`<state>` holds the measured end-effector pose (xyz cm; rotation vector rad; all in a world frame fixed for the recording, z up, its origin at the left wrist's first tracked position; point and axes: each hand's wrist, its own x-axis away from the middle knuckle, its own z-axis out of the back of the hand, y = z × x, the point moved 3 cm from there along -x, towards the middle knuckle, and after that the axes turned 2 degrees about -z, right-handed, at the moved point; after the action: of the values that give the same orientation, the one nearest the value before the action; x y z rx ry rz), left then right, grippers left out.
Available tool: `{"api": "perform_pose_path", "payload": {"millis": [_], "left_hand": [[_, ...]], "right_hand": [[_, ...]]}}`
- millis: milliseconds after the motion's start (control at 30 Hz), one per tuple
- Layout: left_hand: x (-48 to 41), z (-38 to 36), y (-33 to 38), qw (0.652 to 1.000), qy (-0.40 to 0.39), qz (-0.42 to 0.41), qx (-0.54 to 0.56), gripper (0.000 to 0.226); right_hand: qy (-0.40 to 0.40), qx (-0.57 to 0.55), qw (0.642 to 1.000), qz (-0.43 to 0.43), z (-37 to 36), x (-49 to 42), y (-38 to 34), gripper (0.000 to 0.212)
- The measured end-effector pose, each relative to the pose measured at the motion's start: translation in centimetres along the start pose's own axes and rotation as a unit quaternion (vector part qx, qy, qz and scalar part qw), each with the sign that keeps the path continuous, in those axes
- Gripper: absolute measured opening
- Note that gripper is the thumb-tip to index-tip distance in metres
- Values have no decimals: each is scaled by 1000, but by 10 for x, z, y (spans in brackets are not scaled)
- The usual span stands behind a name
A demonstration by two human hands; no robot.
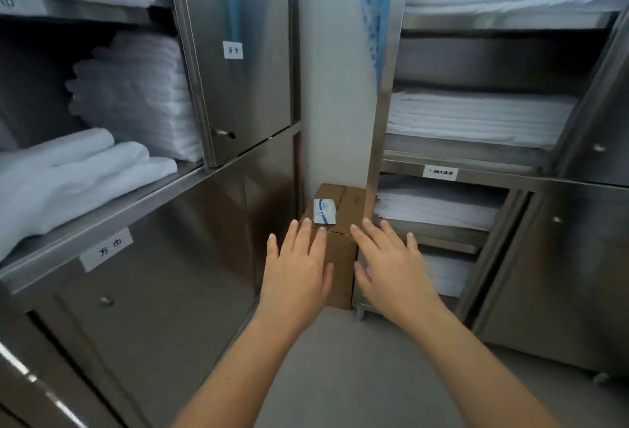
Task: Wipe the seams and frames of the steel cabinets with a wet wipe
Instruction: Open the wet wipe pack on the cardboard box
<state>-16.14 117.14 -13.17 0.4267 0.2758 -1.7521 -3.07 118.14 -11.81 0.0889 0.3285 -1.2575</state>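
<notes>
A small blue and white wet wipe pack (325, 211) lies on top of a brown cardboard box (340, 257) in the corner between two steel cabinets. My left hand (296, 271) and my right hand (391, 267) reach toward it side by side, fingers straight and spread, holding nothing. Both sets of fingertips stop just short of the pack, in front of the box. The left steel cabinet (204, 216) has an open door (238, 53). The right steel cabinet (381, 94) shows its vertical frame beside the box.
White folded towels (129, 94) fill the left shelves and stacked white linen (476, 118) the right ones. Paper labels (107, 249) are stuck on the shelf edges. A white wall (333, 87) stands behind the box. Grey floor (357, 376) lies below my arms.
</notes>
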Motion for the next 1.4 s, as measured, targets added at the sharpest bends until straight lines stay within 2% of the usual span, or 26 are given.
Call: {"api": "perform_pose_path", "payload": {"millis": [200, 300, 433, 633, 833, 967, 1067, 1133, 1233, 1400], "left_hand": [[-69, -53, -28, 999, -16, 1, 45, 57], [-111, -92, -36, 999, -33, 11, 33, 58], [-174, -144, -49, 1000, -15, 3, 16, 60], [-261, -193, -66, 997, -32, 53, 39, 62], [-321, -242, -95, 993, -60, 84, 60, 57], [-363, -271, -115, 990, -43, 93, 96, 56], [-394, -303, -141, 988, -77, 96, 96, 56], [-420, -319, -164, 989, -60, 95, 99, 55], [-462, -351, -202, 985, -97, 98, 103, 55], [-540, -395, -260, 991, -106, 45, 68, 51]], "right_hand": [[-28, -15, 999, -10, -42, -82, 18, 59], [-46, -13, 999, -24, -73, -125, 41, 60], [-49, -25, 998, -18, -106, -192, 72, 57], [-96, -42, 995, 5, -150, -287, 108, 57], [-102, -56, 993, 5, -189, -356, 135, 57], [-109, -63, 992, -4, -218, -400, 146, 58], [-111, -61, 992, -20, -242, -441, 149, 59], [-109, -56, 992, -27, -260, -472, 151, 59], [-110, -20, 993, -36, -288, -528, 147, 61], [-42, 6, 998, -38, -329, -624, 138, 66]]}}
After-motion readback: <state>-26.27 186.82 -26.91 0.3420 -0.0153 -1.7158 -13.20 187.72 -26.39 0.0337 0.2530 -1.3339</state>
